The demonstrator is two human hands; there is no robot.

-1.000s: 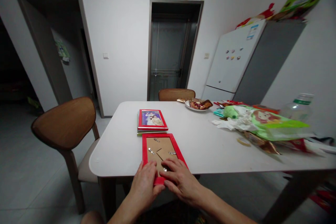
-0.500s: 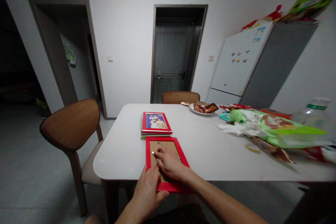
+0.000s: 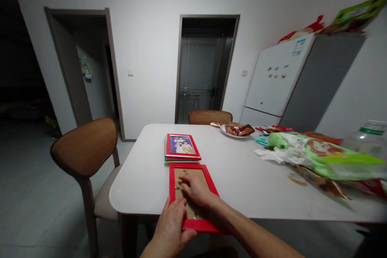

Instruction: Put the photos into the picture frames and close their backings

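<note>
A red picture frame lies back side up at the table's near edge, its brown backing board showing. My left hand grips its lower left corner, with the thumb along the bottom edge and the fingers over the side. Over the backing, my right hand has bent fingers, index and thumb apart, close to a small metal clip on the left side. Another metal clip is at the top, and one near the bottom. Just beyond lies a second red frame, photo up, stacked on other frames.
The white table carries a plate of food at the back. To the right are a green plastic package, crumpled tissues, a tape roll and a clear bottle. A wooden chair stands at the left.
My right fingers have shifted at the left clip, which now lies at a different angle. A clip near the bottom has come into view. The camera view has tilted slightly up.
</note>
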